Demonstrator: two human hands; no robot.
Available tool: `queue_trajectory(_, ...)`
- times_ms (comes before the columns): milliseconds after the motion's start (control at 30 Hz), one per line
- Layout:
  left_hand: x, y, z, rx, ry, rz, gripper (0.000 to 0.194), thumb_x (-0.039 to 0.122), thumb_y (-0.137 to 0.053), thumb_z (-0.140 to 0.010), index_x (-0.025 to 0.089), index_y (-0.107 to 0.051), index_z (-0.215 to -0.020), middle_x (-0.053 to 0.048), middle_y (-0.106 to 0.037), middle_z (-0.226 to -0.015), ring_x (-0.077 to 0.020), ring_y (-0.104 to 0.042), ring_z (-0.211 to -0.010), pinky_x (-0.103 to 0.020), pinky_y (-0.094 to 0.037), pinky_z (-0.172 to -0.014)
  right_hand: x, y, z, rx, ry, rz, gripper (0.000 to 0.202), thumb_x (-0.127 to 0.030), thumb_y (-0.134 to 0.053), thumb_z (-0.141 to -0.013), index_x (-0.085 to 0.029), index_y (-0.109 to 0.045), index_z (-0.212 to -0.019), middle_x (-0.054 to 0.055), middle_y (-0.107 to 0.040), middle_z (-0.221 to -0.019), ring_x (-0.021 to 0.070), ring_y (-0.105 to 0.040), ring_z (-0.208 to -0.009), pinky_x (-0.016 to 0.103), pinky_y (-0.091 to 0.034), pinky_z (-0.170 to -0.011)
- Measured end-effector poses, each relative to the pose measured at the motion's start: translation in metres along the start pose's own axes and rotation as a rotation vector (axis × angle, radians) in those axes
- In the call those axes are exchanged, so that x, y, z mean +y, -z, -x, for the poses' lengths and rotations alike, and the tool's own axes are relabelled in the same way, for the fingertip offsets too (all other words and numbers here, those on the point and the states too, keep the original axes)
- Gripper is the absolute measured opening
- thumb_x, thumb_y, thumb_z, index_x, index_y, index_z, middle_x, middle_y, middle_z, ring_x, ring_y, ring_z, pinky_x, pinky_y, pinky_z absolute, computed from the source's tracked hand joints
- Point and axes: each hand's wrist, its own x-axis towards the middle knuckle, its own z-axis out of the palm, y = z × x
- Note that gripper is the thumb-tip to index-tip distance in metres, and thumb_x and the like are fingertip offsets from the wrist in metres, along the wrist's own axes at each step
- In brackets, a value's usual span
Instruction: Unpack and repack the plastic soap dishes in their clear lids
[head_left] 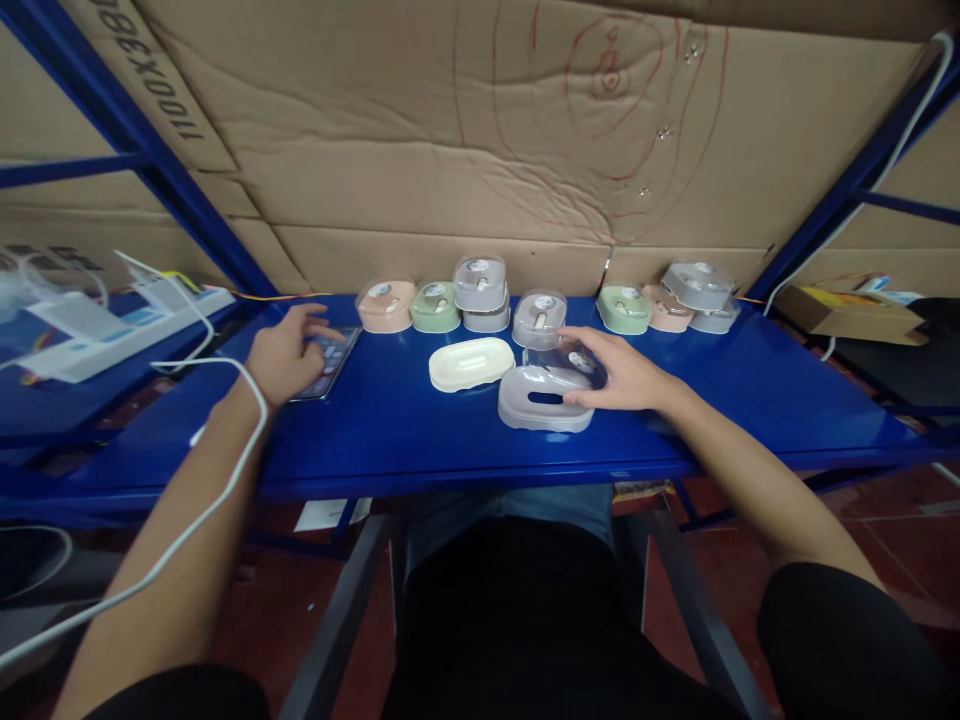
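Note:
My left hand [289, 350] is over a smartphone [341, 362] lying at the left of the blue table, its fingers spread and apart above the lit screen. My right hand [619, 370] has its thumb and fingers around a clear plastic lid [555, 357] with a round label. This lid is tilted behind a grey oval box base [517, 408], which has a dark slot in its middle; the thumb reaches the base's right edge. Left of the base lies a cream oval tray [471, 364]. A lidded grey box [538, 318] stands just behind the lid.
Along the back are a pink box [386, 306], a green box [436, 308], stacked grey boxes [480, 285], another green box [624, 310] and more grey ones [699, 288]. A white power strip [142, 335] sits left. A white cable [251, 440] crosses my left forearm. Cardboard [420, 130] walls the back.

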Motion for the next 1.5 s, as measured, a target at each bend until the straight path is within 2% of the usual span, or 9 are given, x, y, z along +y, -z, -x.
queue_trajectory(167,0.006,0.003,0.000,-0.053,0.028,-0.008,0.081,0.011,-0.054,-0.086,0.003,-0.049,-0.166,-0.013,-0.091,-0.134,-0.0222,-0.069,-0.158,-0.039,-0.051,-0.133,0.001,-0.001,0.000,0.001,-0.011,0.001,0.102,-0.065,-0.094,-0.091,-0.024,-0.056,-0.177,0.020,-0.078,-0.154,0.0441,-0.079,-0.136,0.067,-0.065,-0.119)
queue_trajectory(267,0.009,0.005,0.002,-0.080,0.046,-0.014,0.083,0.012,-0.054,-0.085,0.005,-0.050,-0.167,-0.012,-0.091,-0.135,-0.0230,-0.074,-0.149,-0.037,-0.054,-0.128,0.002,-0.002,0.001,0.003,-0.010,-0.002,0.103,-0.065,-0.094,-0.091,-0.025,-0.055,-0.177,0.020,-0.078,-0.155,0.0440,-0.079,-0.136,0.066,-0.065,-0.118)
queue_trajectory(367,0.010,0.007,0.002,-0.049,0.072,-0.032,0.082,0.013,-0.055,-0.087,0.007,-0.047,-0.169,-0.011,-0.088,-0.143,-0.0229,-0.076,-0.142,-0.037,-0.054,-0.128,0.003,-0.003,0.001,0.014,-0.015,-0.003,0.104,-0.066,-0.093,-0.091,-0.025,-0.055,-0.178,0.020,-0.077,-0.157,0.0448,-0.079,-0.138,0.067,-0.065,-0.119)
queue_trajectory(500,0.012,0.010,-0.004,-0.057,0.059,-0.024,0.084,0.013,-0.055,-0.089,0.010,-0.042,-0.173,-0.008,-0.080,-0.160,-0.0242,-0.074,-0.146,-0.042,-0.051,-0.132,0.002,-0.003,0.000,0.010,-0.026,-0.003,0.104,-0.067,-0.093,-0.091,-0.024,-0.056,-0.177,0.021,-0.077,-0.157,0.0450,-0.079,-0.138,0.067,-0.065,-0.119)
queue_trajectory(633,0.011,0.009,-0.014,-0.148,0.000,-0.002,0.088,0.012,-0.054,-0.088,0.001,-0.040,-0.174,-0.015,-0.077,-0.164,-0.0275,-0.071,-0.153,-0.043,-0.051,-0.134,0.001,-0.004,0.000,0.002,-0.033,-0.007,0.105,-0.069,-0.093,-0.090,-0.022,-0.056,-0.176,0.022,-0.077,-0.156,0.0447,-0.079,-0.137,0.066,-0.065,-0.119)
queue_trajectory(800,0.009,0.001,-0.023,-0.191,-0.031,-0.012,0.089,0.007,-0.052,-0.088,-0.004,-0.036,-0.175,-0.021,-0.072,-0.168,-0.0279,-0.058,-0.169,-0.046,-0.048,-0.138,0.000,-0.003,-0.001,-0.001,-0.031,-0.001,0.105,-0.069,-0.093,-0.090,-0.021,-0.057,-0.176,0.022,-0.077,-0.155,0.0445,-0.079,-0.136,0.066,-0.065,-0.119)
queue_trajectory(1200,0.009,-0.002,-0.025,-0.189,-0.007,-0.031,0.098,0.009,-0.055,-0.081,-0.006,-0.037,-0.176,-0.024,-0.072,-0.167,-0.0329,-0.059,-0.169,-0.049,-0.045,-0.141,0.000,-0.004,-0.001,0.001,-0.025,-0.015,0.105,-0.072,-0.092,-0.090,-0.021,-0.057,-0.175,0.022,-0.077,-0.154,0.0445,-0.079,-0.135,0.066,-0.065,-0.118)
queue_trajectory(1333,0.014,-0.001,-0.024,-0.211,0.025,-0.048,0.097,0.011,-0.055,-0.083,-0.007,-0.035,-0.176,-0.023,-0.071,-0.169,-0.0309,-0.057,-0.171,-0.044,-0.044,-0.141,-0.001,-0.003,-0.001,0.001,-0.027,-0.014,0.106,-0.072,-0.092,-0.090,-0.020,-0.057,-0.176,0.022,-0.077,-0.155,0.0441,-0.078,-0.136,0.065,-0.065,-0.119)
queue_trajectory(1500,0.020,0.007,-0.018,-0.142,0.004,-0.007,0.092,0.013,-0.055,-0.088,-0.005,-0.034,-0.176,-0.022,-0.072,-0.169,-0.0287,-0.060,-0.167,-0.045,-0.044,-0.142,-0.004,-0.002,-0.001,0.009,-0.024,-0.003,0.104,-0.072,-0.091,-0.090,-0.023,-0.057,-0.176,0.021,-0.077,-0.154,0.0440,-0.079,-0.134,0.066,-0.065,-0.118)
